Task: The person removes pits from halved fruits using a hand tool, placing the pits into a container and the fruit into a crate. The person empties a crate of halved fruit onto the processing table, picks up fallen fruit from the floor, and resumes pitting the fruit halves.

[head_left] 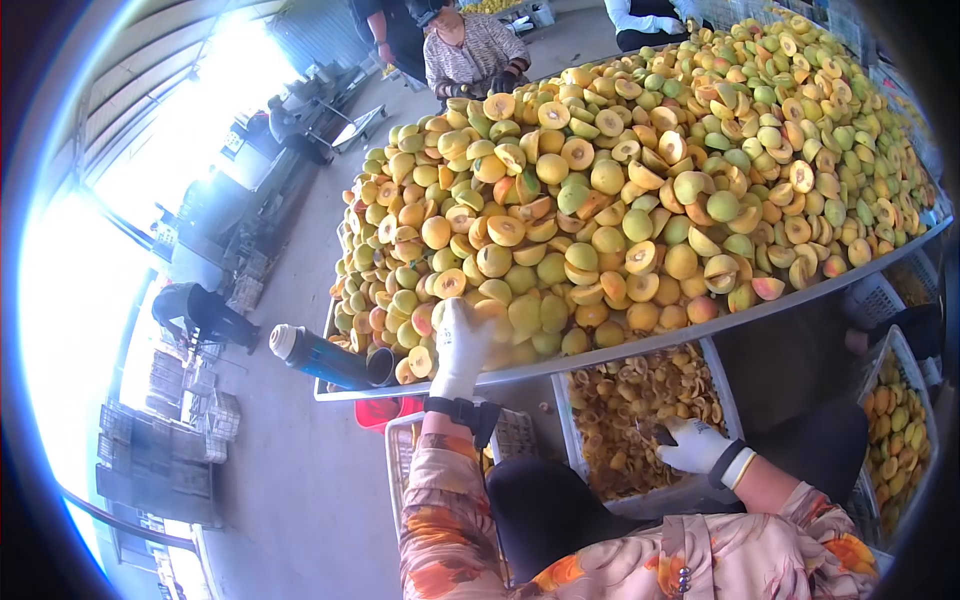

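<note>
A large heap of halved yellow peaches point(606, 178), some showing pits or hollows, fills the table in front of me. My left hand point(463, 345), in a white glove, is at the near edge of the heap against the fruit; its fingers are blurred and partly hidden. My right hand point(693, 447), also gloved, is lower, over a white crate point(722, 385) of brown and yellow pits and scraps point(640, 415). Its fingers are curled around something small and dark whose kind I cannot make out.
A blue thermos point(325, 358) lies tilted at the table's left corner. Below are a red container point(385, 411), a white basket point(405, 450) and, at right, a crate of peach halves point(897, 425). People point(475, 50) stand across the table; others work at left near stacked crates point(160, 450).
</note>
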### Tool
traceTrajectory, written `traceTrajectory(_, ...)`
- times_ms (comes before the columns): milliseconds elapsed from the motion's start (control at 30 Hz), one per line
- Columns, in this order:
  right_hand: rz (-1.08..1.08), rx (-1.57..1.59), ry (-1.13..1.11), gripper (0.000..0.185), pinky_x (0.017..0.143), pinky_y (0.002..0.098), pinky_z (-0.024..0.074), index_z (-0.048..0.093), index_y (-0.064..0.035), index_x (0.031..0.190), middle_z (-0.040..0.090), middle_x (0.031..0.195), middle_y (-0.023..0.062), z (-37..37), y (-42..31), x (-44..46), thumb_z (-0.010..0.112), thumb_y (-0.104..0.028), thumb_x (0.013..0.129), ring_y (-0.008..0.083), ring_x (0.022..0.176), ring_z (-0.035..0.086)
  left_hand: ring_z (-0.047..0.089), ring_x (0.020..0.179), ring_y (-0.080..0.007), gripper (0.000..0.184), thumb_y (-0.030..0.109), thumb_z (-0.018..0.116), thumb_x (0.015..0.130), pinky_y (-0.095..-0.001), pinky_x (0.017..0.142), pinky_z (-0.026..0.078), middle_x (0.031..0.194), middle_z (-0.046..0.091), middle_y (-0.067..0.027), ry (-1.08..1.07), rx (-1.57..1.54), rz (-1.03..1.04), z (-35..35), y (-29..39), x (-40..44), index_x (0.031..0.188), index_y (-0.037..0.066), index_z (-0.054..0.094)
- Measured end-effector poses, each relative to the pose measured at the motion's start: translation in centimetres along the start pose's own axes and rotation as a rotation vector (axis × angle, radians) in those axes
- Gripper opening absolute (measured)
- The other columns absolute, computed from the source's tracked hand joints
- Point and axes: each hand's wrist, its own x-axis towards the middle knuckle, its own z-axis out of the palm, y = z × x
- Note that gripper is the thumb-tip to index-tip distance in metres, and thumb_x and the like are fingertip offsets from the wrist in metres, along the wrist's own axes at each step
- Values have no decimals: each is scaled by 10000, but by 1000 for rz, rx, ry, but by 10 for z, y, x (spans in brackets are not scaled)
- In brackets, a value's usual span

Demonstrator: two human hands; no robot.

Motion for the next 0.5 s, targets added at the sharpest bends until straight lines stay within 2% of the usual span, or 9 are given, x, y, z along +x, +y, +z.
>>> traceTrajectory(100,-51,116,92,443,864,494,523,598,25,1176,695,1030,291,-10,-22,-11,670,-295,878,457,1010,668,600,889,-202,454,162,777,794,-329,790,516,1002,603,-77,44,-372,-128,1,27,-26,1144,4,535)
traceTrajectory(133,-155,156,174,428,842,492,525,591,28,1170,694,993,290,-17,-39,-19,679,-273,879,462,982,672,602,924,-160,524,120,724,794,-300,791,520,1038,617,-63,-34,-772,-323,-10,65,-41,1270,0,540)
traceTrajectory(167,-257,192,254,414,819,490,528,583,32,1164,693,956,289,-21,-55,-28,687,-252,880,467,955,676,620,931,-176,584,118,655,812,-302,803,534,1065,634,-85,-48,-870,-326,-15,90,-54,1370,2,525)
traceTrajectory(233,-396,269,308,365,718,504,525,568,15,1144,685,855,257,-19,-76,-33,710,-196,883,464,834,685,624,959,-194,569,136,609,826,-306,827,539,1088,641,-101,-246,-1251,-521,-22,117,-86,1373,-2,534)
traceTrajectory(300,-520,255,403,295,648,515,503,530,-9,1066,667,806,254,-18,-102,-43,717,-143,880,475,795,668,623,992,-213,523,147,582,852,-319,850,541,1111,640,-108,-272,-1392,-462,-18,138,-120,1348,-17,550)
traceTrajectory(333,-544,254,410,341,670,494,514,533,-8,1129,674,823,240,-13,-106,-43,721,-134,875,456,797,680,616,1016,-211,499,137,561,867,-319,886,527,1113,638,-106,-282,-1486,-481,-18,154,-135,1337,-32,551)
traceTrajectory(367,-574,251,416,393,691,473,526,535,-6,1192,681,840,227,-9,-108,-46,725,-126,870,437,800,691,646,990,-226,396,140,587,908,-319,854,540,1104,664,-126,-235,-1440,-397,-9,158,-151,1272,-15,600)
traceTrajectory(400,-553,221,420,382,687,479,525,531,-6,1186,681,838,232,-8,-111,-52,718,-117,872,448,801,686,676,964,-241,298,144,612,948,-320,823,552,1095,691,-147,-185,-1391,-316,-6,169,-164,1207,2,649)
traceTrajectory(500,-516,149,437,354,677,497,524,522,-1,1170,682,831,246,-5,-112,-70,697,-98,879,475,800,675,660,938,-308,199,177,618,978,-342,835,531,1083,682,-181,-117,-1210,-188,-11,200,-185,1114,35,649)
